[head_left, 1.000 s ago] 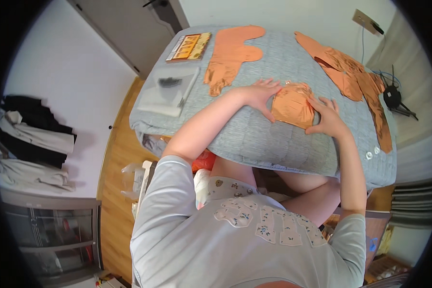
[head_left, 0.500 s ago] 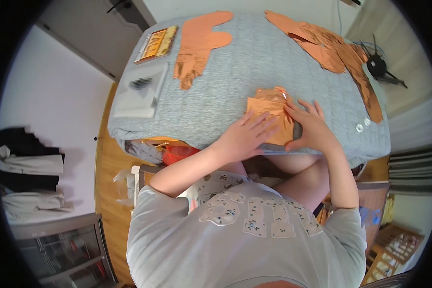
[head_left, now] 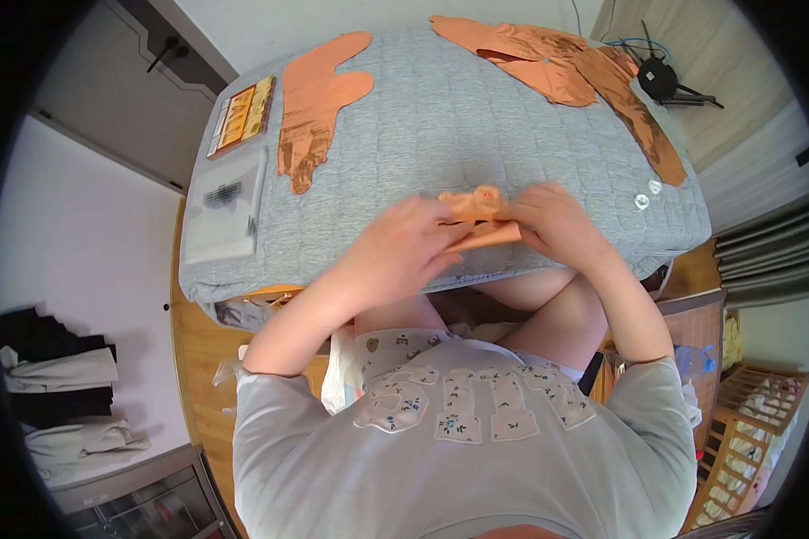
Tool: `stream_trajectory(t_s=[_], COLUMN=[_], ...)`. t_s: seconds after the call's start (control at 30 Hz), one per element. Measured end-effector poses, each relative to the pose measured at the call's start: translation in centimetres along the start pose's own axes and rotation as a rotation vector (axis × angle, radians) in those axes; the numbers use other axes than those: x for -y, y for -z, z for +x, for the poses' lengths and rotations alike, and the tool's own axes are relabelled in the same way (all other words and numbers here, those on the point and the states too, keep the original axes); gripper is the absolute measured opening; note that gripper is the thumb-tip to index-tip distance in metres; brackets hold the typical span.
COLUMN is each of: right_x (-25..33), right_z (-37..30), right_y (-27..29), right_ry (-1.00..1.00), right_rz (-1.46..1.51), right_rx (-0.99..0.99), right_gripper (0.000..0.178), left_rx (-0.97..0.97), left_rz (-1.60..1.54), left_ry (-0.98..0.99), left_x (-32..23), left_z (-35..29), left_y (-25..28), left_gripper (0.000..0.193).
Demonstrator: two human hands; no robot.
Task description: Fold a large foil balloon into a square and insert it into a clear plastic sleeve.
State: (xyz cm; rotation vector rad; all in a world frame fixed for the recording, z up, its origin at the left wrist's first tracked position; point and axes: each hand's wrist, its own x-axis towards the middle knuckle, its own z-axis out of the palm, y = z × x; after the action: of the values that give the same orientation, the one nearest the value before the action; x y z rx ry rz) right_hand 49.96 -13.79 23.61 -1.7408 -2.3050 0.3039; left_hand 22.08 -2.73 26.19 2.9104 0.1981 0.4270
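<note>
Both hands hold a folded piece of copper-orange foil, apparently a flat foil balloon, at the near edge of the grey quilted cover. My left hand is closed on its left end, slightly blurred by motion. My right hand pinches the right end, thumb below and fingers over the top. Between the hands the foil is bent up, with a dark gap under its upper fold. Two more flat copper foil balloons lie further off: a curved one to the left and a crumpled, longer one to the right.
Along the left edge lie a yellow-brown printed packet and a clear plastic sleeve with a dark bristly piece. Two small white rings lie at the right. A black router with antennas stands at the far right corner.
My hands, earlier spread over the flat foil piece, now grip its two ends. The foil is lifted and bent into a narrower fold. The whole view has shifted slightly.
</note>
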Motion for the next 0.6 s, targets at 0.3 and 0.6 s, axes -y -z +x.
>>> stream_trajectory(t_s=[0.3, 0.6], right_x=[-0.5, -3.9], right_z=[3.8, 6.4], right_y=[0.0, -1.3], right_ry=[-0.533, -0.723], right_rz=[1.110, 1.111], right_rx=[0.146, 0.312], right_gripper=[0.029, 0.037], left_rx=[0.215, 0.098], left_rz=[-0.280, -0.017], left_ry=[0.355, -0.115], left_x=[10.3, 14.0], left_z=[7.4, 8.2], left_y=[1.9, -6.8], left_gripper=[0.041, 0.058])
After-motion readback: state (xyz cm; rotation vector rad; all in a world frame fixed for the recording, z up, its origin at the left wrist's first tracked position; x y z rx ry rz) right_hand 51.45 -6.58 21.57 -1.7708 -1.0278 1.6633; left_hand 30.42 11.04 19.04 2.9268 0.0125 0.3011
